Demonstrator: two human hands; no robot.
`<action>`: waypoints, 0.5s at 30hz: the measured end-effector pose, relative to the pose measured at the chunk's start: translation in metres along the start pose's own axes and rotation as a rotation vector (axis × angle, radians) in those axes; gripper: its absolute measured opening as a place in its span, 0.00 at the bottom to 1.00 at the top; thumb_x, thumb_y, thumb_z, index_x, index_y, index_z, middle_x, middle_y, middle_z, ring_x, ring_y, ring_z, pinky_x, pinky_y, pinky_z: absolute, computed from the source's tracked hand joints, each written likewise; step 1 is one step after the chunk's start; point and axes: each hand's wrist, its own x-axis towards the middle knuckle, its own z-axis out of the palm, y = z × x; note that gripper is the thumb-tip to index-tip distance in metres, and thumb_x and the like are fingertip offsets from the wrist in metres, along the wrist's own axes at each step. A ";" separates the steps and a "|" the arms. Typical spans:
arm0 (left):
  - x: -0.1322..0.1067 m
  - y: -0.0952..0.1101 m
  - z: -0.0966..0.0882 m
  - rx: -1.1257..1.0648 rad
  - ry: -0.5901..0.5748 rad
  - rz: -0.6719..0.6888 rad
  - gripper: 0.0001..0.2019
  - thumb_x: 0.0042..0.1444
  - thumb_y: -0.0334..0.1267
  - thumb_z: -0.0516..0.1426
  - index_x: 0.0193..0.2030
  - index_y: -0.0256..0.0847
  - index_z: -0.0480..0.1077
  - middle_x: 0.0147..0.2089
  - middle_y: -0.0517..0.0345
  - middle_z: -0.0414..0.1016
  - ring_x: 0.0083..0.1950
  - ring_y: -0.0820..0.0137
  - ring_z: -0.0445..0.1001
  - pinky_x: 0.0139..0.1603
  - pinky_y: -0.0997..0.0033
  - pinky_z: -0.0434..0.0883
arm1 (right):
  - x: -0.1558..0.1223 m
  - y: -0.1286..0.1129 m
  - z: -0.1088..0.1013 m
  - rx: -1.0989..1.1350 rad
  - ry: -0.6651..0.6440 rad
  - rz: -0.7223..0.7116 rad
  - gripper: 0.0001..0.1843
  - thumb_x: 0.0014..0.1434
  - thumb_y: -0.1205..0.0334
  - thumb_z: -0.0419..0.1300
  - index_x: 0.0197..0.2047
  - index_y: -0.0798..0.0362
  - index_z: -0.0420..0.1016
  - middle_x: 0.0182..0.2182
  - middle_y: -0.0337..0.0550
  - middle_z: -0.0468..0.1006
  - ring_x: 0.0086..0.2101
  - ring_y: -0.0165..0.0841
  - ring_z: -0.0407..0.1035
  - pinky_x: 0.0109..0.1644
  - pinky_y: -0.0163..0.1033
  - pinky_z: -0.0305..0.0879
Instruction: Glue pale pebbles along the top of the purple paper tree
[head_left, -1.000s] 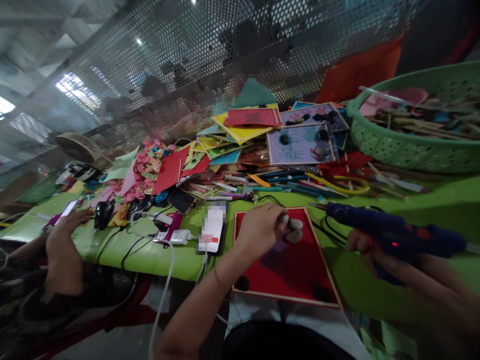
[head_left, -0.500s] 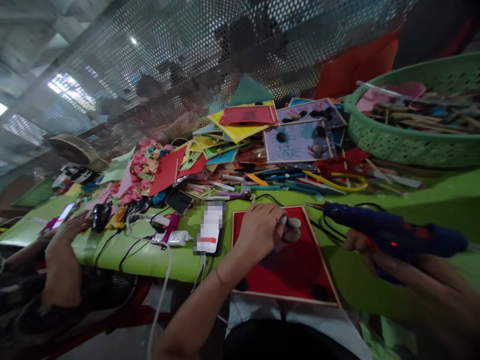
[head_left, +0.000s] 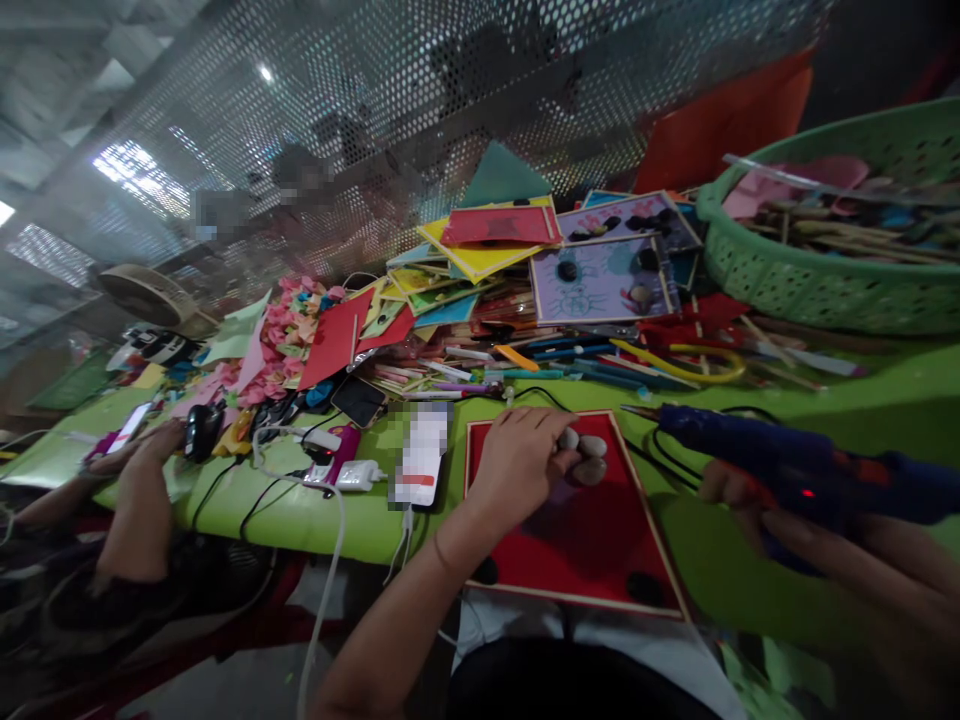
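A red card [head_left: 592,540] with a pale border lies on the green table edge in front of me. My left hand [head_left: 517,462] rests on its upper part, fingers curled and pressed on small grey pebbles [head_left: 589,458] that sit on the card. Two dark pebbles [head_left: 643,587] lie near the card's lower edge. My right hand [head_left: 810,545] is wrapped round a dark blue glue gun [head_left: 780,460] with a red light, its nozzle pointing left toward the card.
A green basket [head_left: 810,290] of sticks stands at the right. Piled coloured cards [head_left: 600,275], pens and paper flowers [head_left: 289,335] fill the back. A phone [head_left: 421,455], chargers and cables lie left of the card. Another person's hands [head_left: 142,470] work at the far left.
My left fingers shifted slightly on the grey pebbles; the stones now show more apart. The glue gun drifted a little to the right. The view moved slightly.
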 end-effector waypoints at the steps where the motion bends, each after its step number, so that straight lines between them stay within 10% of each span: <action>1: 0.000 0.000 0.000 -0.006 0.005 -0.001 0.16 0.61 0.37 0.62 0.56 0.45 0.72 0.55 0.55 0.78 0.57 0.61 0.73 0.60 0.60 0.65 | -0.002 -0.004 0.002 0.022 -0.005 0.003 0.21 0.41 0.40 0.73 0.30 0.48 0.84 0.36 0.47 0.84 0.35 0.42 0.78 0.35 0.32 0.77; 15: 0.005 -0.007 0.005 -0.018 -0.040 0.006 0.05 0.63 0.37 0.60 0.45 0.44 0.75 0.47 0.56 0.81 0.53 0.62 0.75 0.58 0.58 0.65 | -0.006 -0.015 0.007 -0.022 0.061 0.014 0.23 0.39 0.36 0.71 0.28 0.46 0.83 0.35 0.47 0.84 0.37 0.46 0.79 0.35 0.35 0.79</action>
